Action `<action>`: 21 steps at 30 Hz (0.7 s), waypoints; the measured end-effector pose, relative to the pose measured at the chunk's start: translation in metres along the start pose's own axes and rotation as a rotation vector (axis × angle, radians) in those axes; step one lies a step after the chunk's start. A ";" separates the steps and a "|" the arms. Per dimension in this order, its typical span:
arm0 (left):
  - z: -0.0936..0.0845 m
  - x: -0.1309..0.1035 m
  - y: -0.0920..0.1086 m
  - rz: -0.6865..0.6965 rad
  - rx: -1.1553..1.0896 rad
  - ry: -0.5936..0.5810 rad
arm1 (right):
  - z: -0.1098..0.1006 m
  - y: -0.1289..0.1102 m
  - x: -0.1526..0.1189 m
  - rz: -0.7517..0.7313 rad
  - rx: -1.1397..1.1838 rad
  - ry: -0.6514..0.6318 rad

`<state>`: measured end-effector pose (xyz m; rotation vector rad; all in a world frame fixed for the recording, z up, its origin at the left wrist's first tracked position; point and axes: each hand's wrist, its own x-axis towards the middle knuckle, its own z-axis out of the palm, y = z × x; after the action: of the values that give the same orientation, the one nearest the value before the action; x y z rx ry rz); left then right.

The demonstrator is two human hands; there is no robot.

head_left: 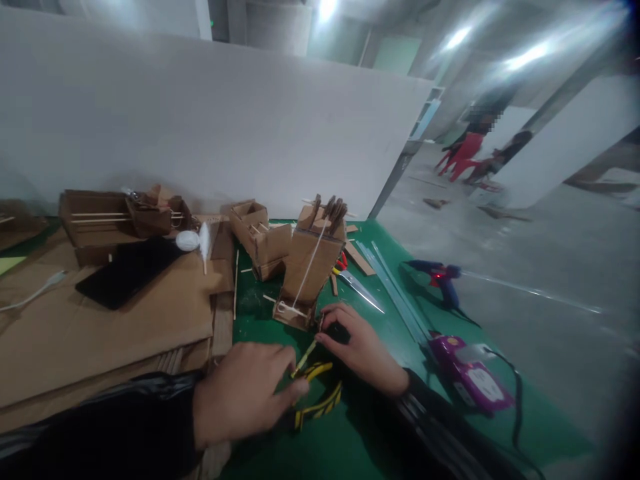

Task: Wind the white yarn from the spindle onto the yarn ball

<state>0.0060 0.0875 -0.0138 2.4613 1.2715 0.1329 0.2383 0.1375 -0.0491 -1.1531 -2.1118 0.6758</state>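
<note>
My left hand (245,383) is slightly blurred, its index finger and thumb curled round the near end of a thin yellow-green stick (306,357). The stick slants up toward my right hand (363,347), whose thumb and fingers pinch something small and dark that I cannot make out. Just beyond stands a cardboard hand model (311,263), its cut-out fingers pointing up and a white string running down its front to a crosswise wooden stick. Below my hands, pliers with yellow and black handles (320,408) lie on the green tabletop (295,460).
Scissors (360,290) and clear glue sticks (395,293) lie right of the model. A blue glue gun (440,277) and a purple device with a cable (470,373) are further right. Cardboard sheets (165,313) bear a black phone-like slab (130,270). A white panel (215,127) rises behind.
</note>
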 end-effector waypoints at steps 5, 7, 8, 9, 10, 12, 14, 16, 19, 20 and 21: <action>0.005 0.030 -0.003 -0.048 0.048 0.011 | 0.002 0.002 0.000 -0.004 0.007 0.006; 0.010 0.038 -0.004 -0.040 0.059 -0.016 | 0.002 0.002 0.000 -0.003 0.007 0.010; 0.012 0.041 -0.005 -0.035 0.065 -0.033 | 0.002 0.002 0.000 -0.002 0.007 0.011; 0.014 0.042 -0.006 -0.029 0.070 -0.052 | 0.001 0.003 0.000 -0.002 0.008 0.012; 0.014 0.043 -0.007 -0.024 0.076 -0.070 | 0.001 0.003 0.000 -0.001 0.008 0.012; 0.014 0.042 -0.009 -0.022 0.094 -0.100 | 0.002 0.003 0.000 -0.001 0.008 0.013; 0.011 0.041 -0.008 -0.028 0.121 -0.119 | 0.002 0.003 0.000 -0.002 0.007 0.015; 0.007 0.039 -0.004 -0.045 0.157 -0.127 | 0.002 0.002 0.000 -0.002 0.004 0.017; -0.002 0.033 0.005 -0.081 0.203 -0.113 | 0.001 -0.001 0.000 0.002 -0.001 0.019; -0.006 0.028 0.007 -0.090 0.210 -0.101 | 0.001 -0.002 0.000 0.004 -0.003 0.019; -0.010 0.022 0.008 -0.092 0.211 -0.089 | 0.000 -0.003 0.000 0.005 -0.004 0.018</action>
<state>0.0222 0.1042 -0.0032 2.5433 1.4215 -0.1412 0.2368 0.1363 -0.0475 -1.1635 -2.0966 0.6608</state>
